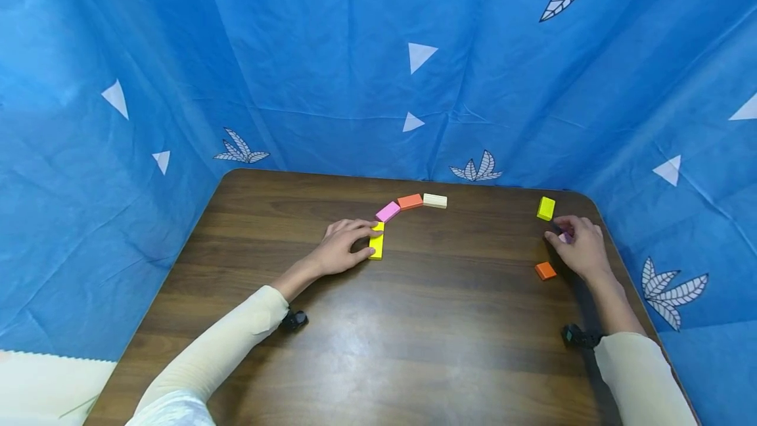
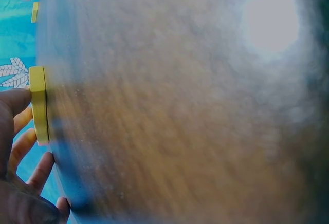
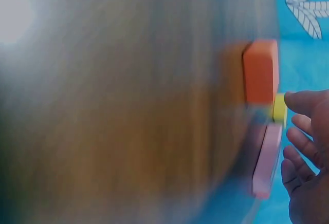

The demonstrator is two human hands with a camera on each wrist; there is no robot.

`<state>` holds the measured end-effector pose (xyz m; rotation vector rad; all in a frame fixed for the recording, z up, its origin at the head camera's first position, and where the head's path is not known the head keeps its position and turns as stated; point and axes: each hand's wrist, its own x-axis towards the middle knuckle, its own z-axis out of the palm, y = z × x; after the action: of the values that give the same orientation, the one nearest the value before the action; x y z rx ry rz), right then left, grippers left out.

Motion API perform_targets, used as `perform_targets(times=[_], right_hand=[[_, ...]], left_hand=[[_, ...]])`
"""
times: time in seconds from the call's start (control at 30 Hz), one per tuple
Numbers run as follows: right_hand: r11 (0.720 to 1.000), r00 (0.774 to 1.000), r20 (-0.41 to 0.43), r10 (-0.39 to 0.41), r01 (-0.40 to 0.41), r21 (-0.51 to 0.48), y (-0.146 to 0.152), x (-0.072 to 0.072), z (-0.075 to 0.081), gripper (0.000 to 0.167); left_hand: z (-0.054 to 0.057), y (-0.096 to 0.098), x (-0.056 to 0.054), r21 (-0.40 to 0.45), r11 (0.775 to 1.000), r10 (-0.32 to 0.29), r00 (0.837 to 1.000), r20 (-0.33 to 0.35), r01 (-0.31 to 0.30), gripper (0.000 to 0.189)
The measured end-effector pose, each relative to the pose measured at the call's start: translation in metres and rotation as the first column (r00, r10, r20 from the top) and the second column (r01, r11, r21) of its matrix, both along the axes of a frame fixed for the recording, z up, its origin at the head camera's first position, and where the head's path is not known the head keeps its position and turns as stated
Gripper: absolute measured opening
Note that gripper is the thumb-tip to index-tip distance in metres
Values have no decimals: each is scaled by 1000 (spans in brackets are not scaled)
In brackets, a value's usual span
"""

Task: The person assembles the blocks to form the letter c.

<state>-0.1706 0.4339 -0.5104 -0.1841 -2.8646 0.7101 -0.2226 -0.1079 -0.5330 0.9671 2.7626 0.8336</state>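
In the head view my left hand [image 1: 345, 246] is at a yellow block [image 1: 376, 242], its thumb and forefinger set against the block's two ends. The left wrist view shows that yellow block [image 2: 38, 103] with the thumb at one end and other fingers behind it. At the table's right side, my right hand [image 1: 581, 246] hovers around a light pink block [image 1: 565, 238], thumb and fingers spread apart. From the right wrist, the pink block [image 3: 268, 161] lies on the table with a gap between it and the fingers.
A curved row runs on from the left yellow block: a pink block [image 1: 388, 212], an orange-red block [image 1: 410, 202] and a cream block [image 1: 435, 201]. Near my right hand lie a yellow block [image 1: 546, 208] and an orange block [image 1: 545, 271]. A blue curtain [image 1: 378, 84] surrounds the brown table [image 1: 414, 340].
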Motion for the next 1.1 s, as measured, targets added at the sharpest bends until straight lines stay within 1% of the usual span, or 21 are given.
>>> perform_targets(times=[0.17,0.33,0.6,0.77,1.1], right_hand=[[998,999,2,-54,54,11,16,18,-4,46],[996,996,21,-89,89,18,24,26,-10,47],[991,989,62,-135,134,21,28,33,-12,51],[988,984,92,-155,153,26,29,35,-11,52],[986,983,86,-165,162,37,24,36,-10,51]], left_hand=[[0,-1,0,-2,1000,-1,1000,-7,1,45],[0,-1,1,-5,1000,-1,1000,-9,1,44],[0,1,2,-2,1000,4,1000,-7,-4,44],[2,0,2,11,1000,0,1000,-20,0,44],[2,-1,0,8,1000,-2,1000,-3,2,45]])
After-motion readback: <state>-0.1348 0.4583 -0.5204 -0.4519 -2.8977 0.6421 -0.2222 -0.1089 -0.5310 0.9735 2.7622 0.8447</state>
